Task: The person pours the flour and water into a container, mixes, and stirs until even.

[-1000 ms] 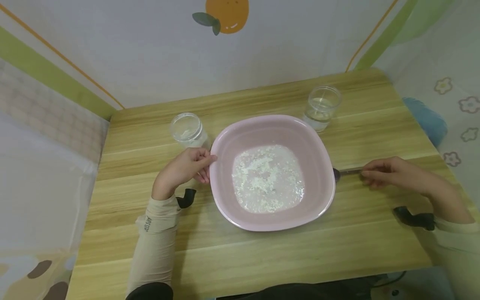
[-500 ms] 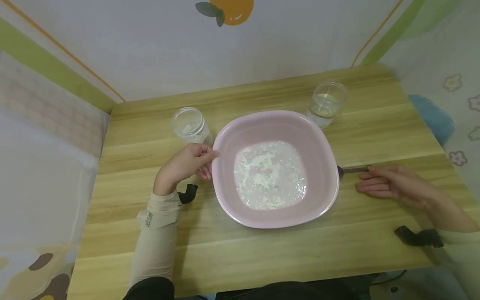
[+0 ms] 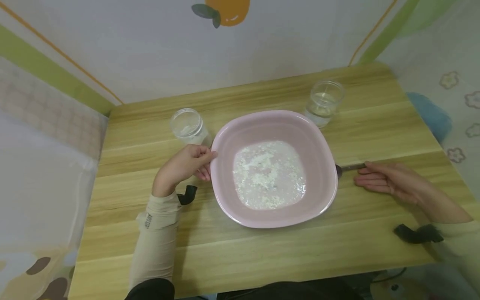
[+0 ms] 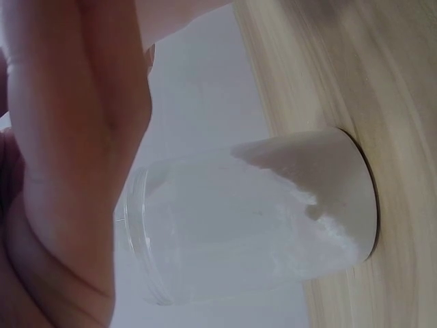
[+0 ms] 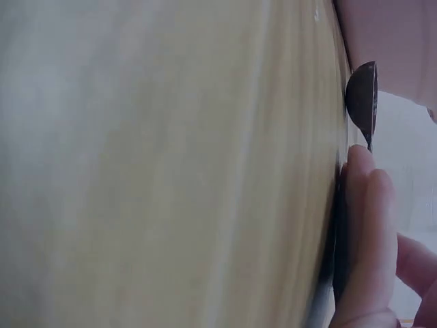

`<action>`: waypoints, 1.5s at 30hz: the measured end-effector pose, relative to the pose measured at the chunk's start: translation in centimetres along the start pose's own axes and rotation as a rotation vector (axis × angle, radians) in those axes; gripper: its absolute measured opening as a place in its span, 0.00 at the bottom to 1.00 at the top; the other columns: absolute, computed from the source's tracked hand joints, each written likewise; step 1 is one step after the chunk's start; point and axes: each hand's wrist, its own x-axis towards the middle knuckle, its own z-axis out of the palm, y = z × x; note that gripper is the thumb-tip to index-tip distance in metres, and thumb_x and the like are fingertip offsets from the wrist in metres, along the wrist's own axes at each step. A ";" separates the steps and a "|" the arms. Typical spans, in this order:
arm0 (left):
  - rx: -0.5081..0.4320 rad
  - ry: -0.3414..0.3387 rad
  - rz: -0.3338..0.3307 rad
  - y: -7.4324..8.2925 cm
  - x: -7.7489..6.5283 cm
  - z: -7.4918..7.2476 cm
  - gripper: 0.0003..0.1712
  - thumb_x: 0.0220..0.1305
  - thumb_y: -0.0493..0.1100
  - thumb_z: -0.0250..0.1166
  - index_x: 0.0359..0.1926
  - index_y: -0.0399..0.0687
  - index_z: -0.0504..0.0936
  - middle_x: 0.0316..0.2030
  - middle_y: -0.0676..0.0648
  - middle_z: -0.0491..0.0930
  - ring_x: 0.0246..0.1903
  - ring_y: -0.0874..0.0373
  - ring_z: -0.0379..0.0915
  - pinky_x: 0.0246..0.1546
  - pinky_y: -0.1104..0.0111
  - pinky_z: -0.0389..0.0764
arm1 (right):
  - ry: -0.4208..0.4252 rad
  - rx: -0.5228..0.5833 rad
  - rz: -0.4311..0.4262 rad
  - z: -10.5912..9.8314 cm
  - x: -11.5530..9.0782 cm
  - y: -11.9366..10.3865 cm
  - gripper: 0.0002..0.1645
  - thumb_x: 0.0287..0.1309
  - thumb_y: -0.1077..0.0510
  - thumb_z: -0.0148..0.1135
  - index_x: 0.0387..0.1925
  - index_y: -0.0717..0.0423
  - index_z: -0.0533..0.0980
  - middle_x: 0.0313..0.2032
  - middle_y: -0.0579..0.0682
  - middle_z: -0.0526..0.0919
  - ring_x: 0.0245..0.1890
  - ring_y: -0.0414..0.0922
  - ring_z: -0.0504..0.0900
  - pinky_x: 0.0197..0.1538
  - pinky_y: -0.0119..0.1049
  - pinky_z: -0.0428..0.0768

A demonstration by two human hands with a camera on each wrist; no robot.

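1. Where the tub stands, around the middle of the table, the left hand pinches its left rim, thumb on top of the edge and the other fingers bent against the outside.
2. The right hand is on the opposite side, low over the table, pinching the handle of the spoon between thumb and forefinger; its other fingers reach out nearly straight, side by side. The right wrist view hides most of the handle, so the exact grip is hard to read there.
3. The spoon points in toward the tub, its dark bowl close to the tabletop and hollow side up. From above, the bowl's tip is covered by the tub's right rim.
4. The tub is pink, a rounded square, with white lumps spread over its floor; glossy, wet-looking spots show among them.
5. Just past the left hand, an open jar stands upright on the table. The left wrist view shows white powder in it, banked higher along one side.
6. Behind the tub's far right corner stands a glass with clear liquid in its lower part.
7. Both arms wear pale sleeves, and a black curved piece sits by each wrist.
8. Beyond the table hangs a pale backdrop printed with an orange fruit.
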 end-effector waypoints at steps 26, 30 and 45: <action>0.000 -0.002 -0.010 0.2 -0.2 -0.2 0.20 0.82 0.47 0.55 0.41 0.32 0.80 0.23 0.47 0.83 0.23 0.57 0.82 0.32 0.59 0.91 | 0.381 -1.082 -0.429 0.5 -1.6 -2.2 0.12 0.73 0.63 0.62 0.53 0.61 0.83 0.39 0.25 0.85 0.36 0.25 0.83 0.37 0.19 0.82; 0.005 0.000 -0.001 0.1 -0.2 -0.2 0.20 0.82 0.47 0.55 0.40 0.32 0.80 0.23 0.46 0.84 0.24 0.55 0.83 0.32 0.58 0.91 | 0.407 -1.243 -0.482 0.2 -0.8 -2.5 0.15 0.67 0.66 0.68 0.54 0.63 0.83 0.41 0.19 0.79 0.39 0.17 0.75 0.42 0.09 0.74; 0.009 -0.012 0.015 0.1 -0.1 -0.1 0.20 0.81 0.46 0.55 0.39 0.32 0.80 0.23 0.46 0.84 0.24 0.53 0.83 0.32 0.58 0.91 | 0.236 -1.329 -0.627 -0.6 0.9 -1.8 0.22 0.55 0.72 0.74 0.52 0.59 0.85 0.45 0.33 0.81 0.43 0.22 0.75 0.43 0.13 0.76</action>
